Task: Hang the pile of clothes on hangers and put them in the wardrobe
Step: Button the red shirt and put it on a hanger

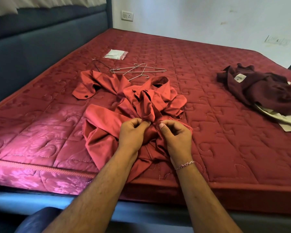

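The step looked like doing up or undoing the front of the crumpled red satin shirt (124, 105), which lay in a heap on the red quilted mattress (225, 132) near its front edge. To do it well, the person probably needed to hold the two cloth edges close together, work on one button at a time, and keep the cloth flat so it did not twist. After that, a hanger could go in at the collar.

On the far left side, the thin silver wire hangers (138, 69) lay in a loose bunch just behind the shirt. No hand touched them.

The left hand (133, 133) reached forward from the bottom of the view, palm down. Its fingers were curled in, and its thumb and fingertips pinched a fold of the shirt.

The right hand (176, 137) came in beside it, almost touching it. Its thumb pointed up and its fingers were curled, pinching the shirt's edge.

Far to the right, the small pile of dark maroon and cream clothes (262, 93) waited, well apart from the shirt.
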Tool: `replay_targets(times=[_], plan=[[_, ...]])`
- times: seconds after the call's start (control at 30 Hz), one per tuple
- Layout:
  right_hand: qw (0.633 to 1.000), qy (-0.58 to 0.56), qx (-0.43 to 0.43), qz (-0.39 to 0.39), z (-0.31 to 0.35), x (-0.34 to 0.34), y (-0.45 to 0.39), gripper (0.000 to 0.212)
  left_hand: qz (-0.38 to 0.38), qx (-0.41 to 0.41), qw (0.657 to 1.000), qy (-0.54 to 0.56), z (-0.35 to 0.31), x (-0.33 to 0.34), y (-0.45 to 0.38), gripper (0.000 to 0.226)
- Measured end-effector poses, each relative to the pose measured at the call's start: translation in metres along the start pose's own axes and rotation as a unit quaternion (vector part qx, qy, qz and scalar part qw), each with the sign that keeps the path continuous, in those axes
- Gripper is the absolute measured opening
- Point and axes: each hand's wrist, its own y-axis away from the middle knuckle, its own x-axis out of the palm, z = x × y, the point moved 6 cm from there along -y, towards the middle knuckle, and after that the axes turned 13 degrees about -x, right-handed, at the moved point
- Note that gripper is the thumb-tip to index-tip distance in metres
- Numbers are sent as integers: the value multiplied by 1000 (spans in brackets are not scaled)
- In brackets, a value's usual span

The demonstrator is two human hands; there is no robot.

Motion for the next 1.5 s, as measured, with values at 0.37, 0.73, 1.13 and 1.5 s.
replay_targets(times=[0.37,0.73,1.13,1.5], plan=[[999,7,-20,28,8,4,3,17,37,52,997,-36,-6,3,11,29],[987,112,-109,38,15,2,4,15,42,44,998,-32,-3,6,12,26],[937,268,-213,73,28,11,9,14,36,-1,998,-47,6,4,3,15],[910,358,-197,78,26,20,14,18,61,-25,997,-49,10,7,5,18]])
